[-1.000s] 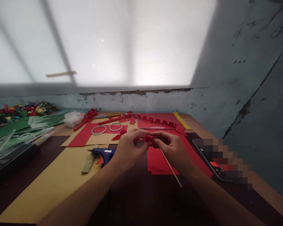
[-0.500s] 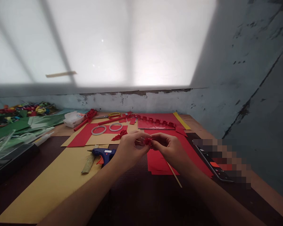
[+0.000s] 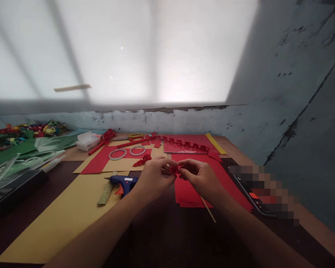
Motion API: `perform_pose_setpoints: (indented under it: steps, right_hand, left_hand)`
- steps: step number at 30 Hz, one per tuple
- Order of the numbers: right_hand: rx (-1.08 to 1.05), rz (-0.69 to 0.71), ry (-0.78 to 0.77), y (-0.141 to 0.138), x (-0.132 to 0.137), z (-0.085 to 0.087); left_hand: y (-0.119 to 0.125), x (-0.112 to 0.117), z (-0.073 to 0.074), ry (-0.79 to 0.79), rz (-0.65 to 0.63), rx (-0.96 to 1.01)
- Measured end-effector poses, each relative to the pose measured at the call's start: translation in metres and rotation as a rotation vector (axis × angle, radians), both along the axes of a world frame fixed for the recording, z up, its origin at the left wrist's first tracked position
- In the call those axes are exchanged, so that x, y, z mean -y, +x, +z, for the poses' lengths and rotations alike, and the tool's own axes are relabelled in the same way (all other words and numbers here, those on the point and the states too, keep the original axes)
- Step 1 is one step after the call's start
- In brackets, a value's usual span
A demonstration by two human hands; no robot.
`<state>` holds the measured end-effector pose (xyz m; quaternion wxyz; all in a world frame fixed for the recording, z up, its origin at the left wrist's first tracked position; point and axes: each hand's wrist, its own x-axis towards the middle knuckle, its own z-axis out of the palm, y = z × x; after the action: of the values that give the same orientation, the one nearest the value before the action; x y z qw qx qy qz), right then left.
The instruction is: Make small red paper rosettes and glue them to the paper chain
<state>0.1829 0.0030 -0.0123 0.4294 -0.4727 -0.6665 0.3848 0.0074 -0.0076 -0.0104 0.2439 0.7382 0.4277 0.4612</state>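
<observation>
Over the middle of the table, my left hand [image 3: 155,179] is closed around a small red paper flower [image 3: 174,170], which shows between its thumb and fingers. My right hand [image 3: 201,176] meets the flower from the other side, thumb and fingertips curled against its edge. Just left of my left forearm, a blue glue gun [image 3: 124,181] rests with its nozzle over a folded yellowish strip [image 3: 106,194]. A finished-looking red flower [image 3: 142,160] lies behind my left hand. Below my right wrist, a thin wooden stick [image 3: 208,209] lies partly on red paper [image 3: 190,195].
Two tape rings [image 3: 117,154] and yellow-handled scissors [image 3: 135,137] lie farther back. A curled red paper strip [image 3: 185,143] stretches across the back right. A phone [image 3: 251,193] lies right, partly pixelated. Yellow card [image 3: 56,223], a black case [image 3: 16,191] and green sheets [image 3: 25,147] occupy the left.
The fingers of both hands have shifted slightly around the red flower, which sits a little farther left. The rest of the table looks the same, with a slight camera shift.
</observation>
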Motion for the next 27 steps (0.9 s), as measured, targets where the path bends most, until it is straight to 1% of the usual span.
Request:
perform_pose_setpoints:
  steps: [4,7,12,16,19,22,24,27]
  right_hand:
    - [0.096,-0.065,0.007,0.003,-0.002,-0.002]
    - [0.217,-0.143,0.046,0.007,-0.005,-0.004]
    - [0.422,-0.232,0.106,0.018,-0.016,-0.008]
    - [0.575,-0.316,0.087,0.036,-0.032,-0.005]
    - [0.686,-0.361,0.047,0.059,-0.054,0.005]
    - [0.802,-0.378,0.002,0.083,-0.085,0.017]
    - [0.858,-0.387,-0.008,0.096,-0.109,0.021]
    - [0.904,-0.410,-0.025,0.110,-0.139,0.018]
  left_hand:
    - [0.001,0.001,0.003,-0.045,-0.002,-0.026]
    - [0.003,0.002,0.003,-0.064,-0.012,-0.053]
    - [0.006,0.003,-0.005,-0.071,-0.056,-0.084]
    - [0.008,0.003,-0.010,-0.081,-0.070,-0.077]
    - [0.010,0.002,-0.009,-0.084,-0.083,-0.071]
    - [0.008,0.001,-0.003,-0.093,-0.077,-0.046]
    - [0.004,0.000,0.003,-0.113,-0.053,-0.018]
    - [-0.005,0.000,0.019,-0.136,-0.026,0.023]
